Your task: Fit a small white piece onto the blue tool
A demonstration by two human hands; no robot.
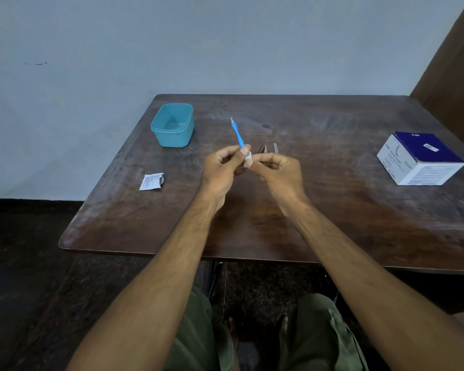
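Observation:
My left hand (pixel 221 167) pinches the lower end of a thin blue tool (pixel 237 133) whose pale tip points up and away from me. My right hand (pixel 276 170) pinches a small white wad (pixel 248 158) against the tool's lower end, right where the two hands meet above the middle of the dark wooden table (pixel 306 210). Just beyond my right hand, a few small metal pieces (pixel 268 148) lie on the table.
A teal plastic tub (pixel 172 125) without a lid stands at the back left. A torn white sachet (pixel 151 181) lies left of my hands. A blue and white carton (pixel 419 158) sits at the right. A brown panel (pixel 453 62) rises at the far right.

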